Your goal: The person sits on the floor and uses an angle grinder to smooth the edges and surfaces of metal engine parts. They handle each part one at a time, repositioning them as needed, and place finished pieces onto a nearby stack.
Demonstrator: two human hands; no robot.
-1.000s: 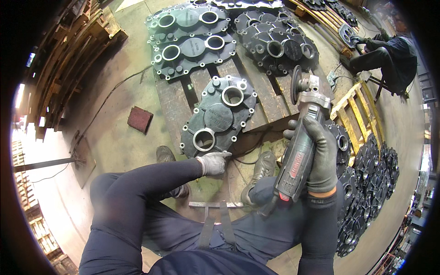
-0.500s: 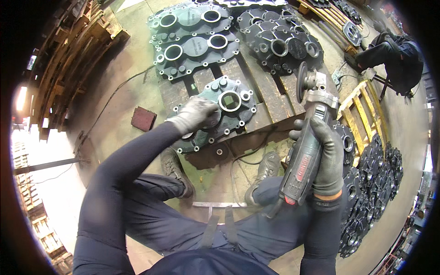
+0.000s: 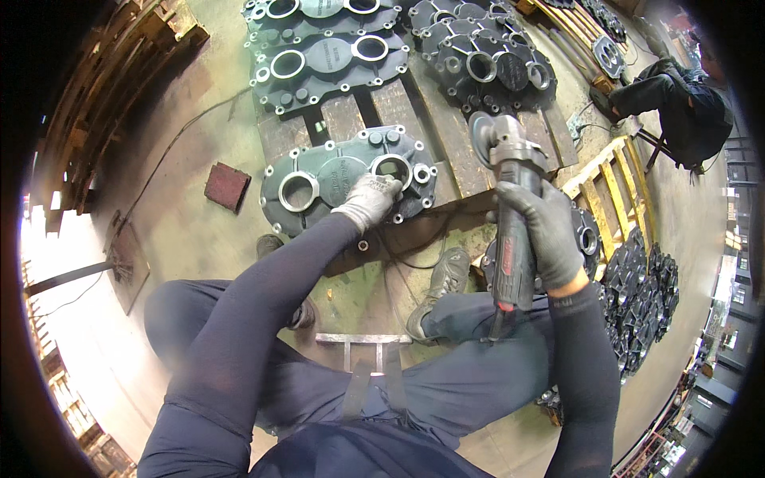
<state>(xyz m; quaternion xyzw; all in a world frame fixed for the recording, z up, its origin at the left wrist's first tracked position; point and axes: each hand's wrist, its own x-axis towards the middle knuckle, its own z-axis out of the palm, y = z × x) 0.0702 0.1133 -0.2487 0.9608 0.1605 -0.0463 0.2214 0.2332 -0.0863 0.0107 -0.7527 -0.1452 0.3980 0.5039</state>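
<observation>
A red block lies on the floor left of the pallet. On the pallet lies a casting; the left hand rests on it, fingers loosely together. The right hand is clamped around a grinder, held above the pallet's right edge.

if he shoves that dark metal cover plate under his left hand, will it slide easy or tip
The cover plate looks like thick cast metal, so probably heavy and stiff. It lies flat across the pallet slats, so tipping seems unlikely. The left hand would likely need firm force to slide it.
</observation>
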